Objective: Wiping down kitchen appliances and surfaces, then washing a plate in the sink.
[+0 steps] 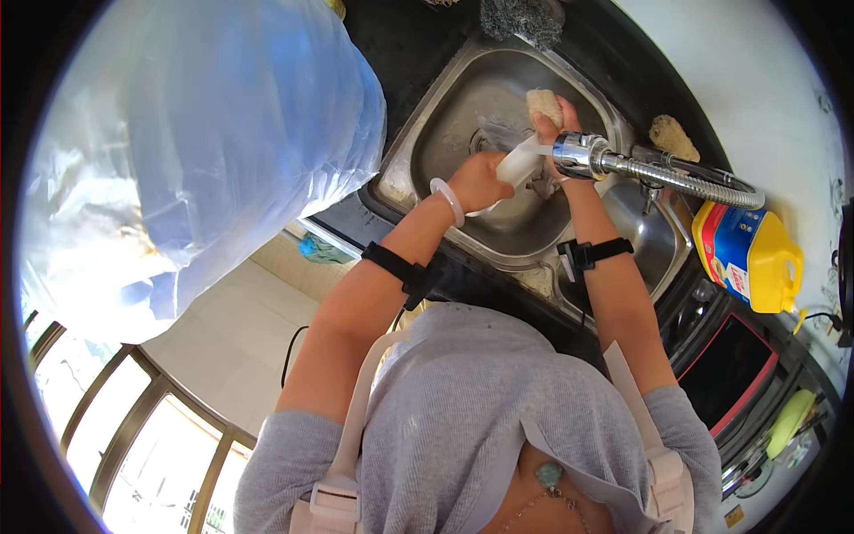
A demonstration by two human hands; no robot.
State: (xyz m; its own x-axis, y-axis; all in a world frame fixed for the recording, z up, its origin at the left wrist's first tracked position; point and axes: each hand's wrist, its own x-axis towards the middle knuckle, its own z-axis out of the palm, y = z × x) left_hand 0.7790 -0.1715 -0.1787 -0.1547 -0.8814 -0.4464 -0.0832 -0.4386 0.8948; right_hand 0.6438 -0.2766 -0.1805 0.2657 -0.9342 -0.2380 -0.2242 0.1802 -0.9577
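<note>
Over the large basin (454, 120) of a stainless-steel sink, my left hand (477, 180) grips a white dish (519, 163), tilted; its exact shape is unclear. In my right hand (560, 123) is a beige piece of loofah sponge (544, 107), held above the basin beside the dish. A chrome tap head (580, 155) on a flexible hose partly covers the right hand. Water runs from the tap onto the dish and falls towards the drain (480, 140). Bits of something pale lie under my right wrist, too hidden to name.
A big translucent plastic bag (233, 133) bulges at the left of the sink. Steel-wool scourers (520, 21) lie behind it, another loofah piece (674, 137) by the tap. At right are the smaller basin (644, 223), a yellow jug (754, 257) and a red-edged black panel (726, 370).
</note>
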